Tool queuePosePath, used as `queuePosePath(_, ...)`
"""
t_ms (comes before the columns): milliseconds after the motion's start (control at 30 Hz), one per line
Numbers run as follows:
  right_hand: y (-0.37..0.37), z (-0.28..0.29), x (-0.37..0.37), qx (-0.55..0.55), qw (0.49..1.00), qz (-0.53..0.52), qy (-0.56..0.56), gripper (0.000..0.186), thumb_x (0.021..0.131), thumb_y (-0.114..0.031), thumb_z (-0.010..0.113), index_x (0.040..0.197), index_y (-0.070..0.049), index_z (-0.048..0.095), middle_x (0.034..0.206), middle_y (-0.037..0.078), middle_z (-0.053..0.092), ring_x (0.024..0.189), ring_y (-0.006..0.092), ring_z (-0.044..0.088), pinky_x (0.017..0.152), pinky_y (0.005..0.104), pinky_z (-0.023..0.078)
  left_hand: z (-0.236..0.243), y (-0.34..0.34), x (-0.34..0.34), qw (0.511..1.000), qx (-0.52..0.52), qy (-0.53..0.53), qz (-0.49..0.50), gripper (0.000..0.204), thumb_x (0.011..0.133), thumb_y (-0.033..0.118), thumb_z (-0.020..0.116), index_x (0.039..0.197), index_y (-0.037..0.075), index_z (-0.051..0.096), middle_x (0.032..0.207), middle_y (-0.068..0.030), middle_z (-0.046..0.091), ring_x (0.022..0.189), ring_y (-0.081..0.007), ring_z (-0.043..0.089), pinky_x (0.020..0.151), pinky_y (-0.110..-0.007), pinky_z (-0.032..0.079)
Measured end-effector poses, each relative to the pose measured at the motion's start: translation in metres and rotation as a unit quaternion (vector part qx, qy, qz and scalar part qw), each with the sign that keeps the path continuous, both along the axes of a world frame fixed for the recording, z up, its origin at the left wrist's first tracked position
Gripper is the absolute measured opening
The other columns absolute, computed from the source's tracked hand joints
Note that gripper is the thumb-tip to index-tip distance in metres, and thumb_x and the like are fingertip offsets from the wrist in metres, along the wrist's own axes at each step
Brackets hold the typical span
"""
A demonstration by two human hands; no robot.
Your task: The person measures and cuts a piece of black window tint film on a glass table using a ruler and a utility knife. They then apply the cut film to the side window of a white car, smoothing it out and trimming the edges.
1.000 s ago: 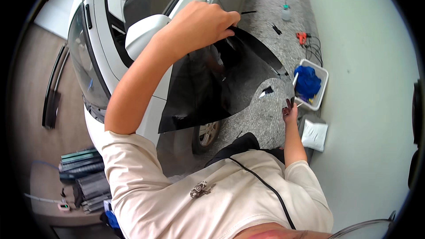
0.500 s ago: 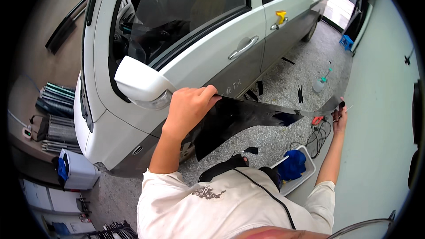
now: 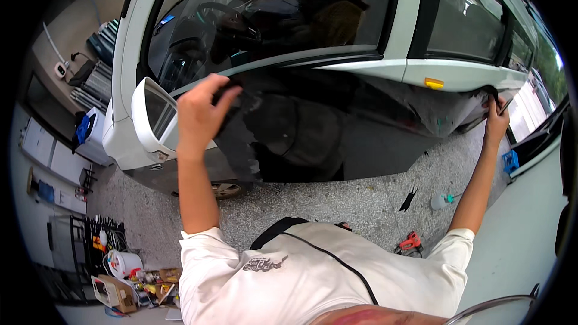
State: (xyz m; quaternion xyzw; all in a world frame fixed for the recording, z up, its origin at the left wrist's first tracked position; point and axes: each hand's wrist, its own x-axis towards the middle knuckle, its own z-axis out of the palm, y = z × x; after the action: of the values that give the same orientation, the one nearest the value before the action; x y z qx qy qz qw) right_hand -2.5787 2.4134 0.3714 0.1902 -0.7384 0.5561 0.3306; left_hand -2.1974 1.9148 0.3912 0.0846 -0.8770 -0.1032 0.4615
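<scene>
A wide sheet of dark, glossy window tint film [image 3: 313,129] is stretched between my two hands in front of the front door of a white and grey van [image 3: 376,71]. My left hand [image 3: 201,114] is closed on the sheet's upper left corner, close to the white side mirror [image 3: 143,108]. At the far right end, my right hand [image 3: 496,121] pinches the other edge. A slim greyish thing pokes out of that hand, too small to name. Above the sheet is the front side window [image 3: 289,18]. Much of the lower door is hidden behind the film.
A yellow scraper [image 3: 433,83] sits on the rear door. On the speckled floor lie a black scrap [image 3: 408,200], a spray bottle [image 3: 441,202] and a red heat gun [image 3: 410,243]. A blue stool [image 3: 510,161] stands right; a white bucket [image 3: 124,263] and clutter are lower left.
My hands have risen and moved farther apart. The film, twisted and narrow before, is now spread broad before the door. My view has turned toward the van's side.
</scene>
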Motion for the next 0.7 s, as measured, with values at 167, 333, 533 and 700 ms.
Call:
queuePosePath(167,-0.083,0.105,-0.070,-0.015,0.995,0.020,0.094,0.030,0.085,-0.031,0.068,0.102,-0.006,0.067,0.071,-0.001,0.064,0.060,0.0034,0.053,0.050,0.0195,0.037,0.074,-0.028,-0.027,0.987,0.017,0.044,0.156,0.027,0.082,0.025,0.070,0.094,0.002,0.062,0.074,-0.0083,0.062,0.064,-0.0185,0.057,0.061,-0.030,0.045)
queuePosePath(333,-0.168,0.192,-0.089,-0.037,0.952,0.109,0.282,0.023,0.084,-0.023,0.064,0.094,-0.002,0.062,0.060,0.004,0.060,0.041,0.0092,0.047,0.038,0.0239,0.035,0.136,-0.076,-0.045,0.964,-0.077,0.088,0.237,0.037,0.086,0.039,0.064,0.099,0.005,0.063,0.079,-0.0090,0.065,0.069,-0.0195,0.060,0.067,-0.030,0.047)
queuePosePath(533,-0.229,0.242,-0.141,0.041,0.981,-0.018,0.187,0.027,0.076,-0.028,0.063,0.071,-0.002,0.069,0.059,0.010,0.065,0.053,0.0209,0.063,0.056,0.0338,0.050,0.162,-0.145,-0.063,0.942,-0.115,0.085,0.305,0.040,0.088,0.049,0.057,0.109,0.015,0.062,0.096,-0.0060,0.069,0.088,-0.0219,0.065,0.077,-0.030,0.047)
queuePosePath(700,-0.271,0.242,-0.143,0.060,0.980,-0.056,0.179,0.027,0.075,-0.029,0.061,0.077,-0.003,0.067,0.069,0.012,0.068,0.071,0.0263,0.068,0.071,0.0375,0.052,0.170,-0.180,-0.068,0.936,-0.099,0.095,0.323,0.043,0.087,0.053,0.055,0.110,0.018,0.064,0.099,-0.0058,0.068,0.091,-0.0211,0.064,0.079,-0.031,0.047)
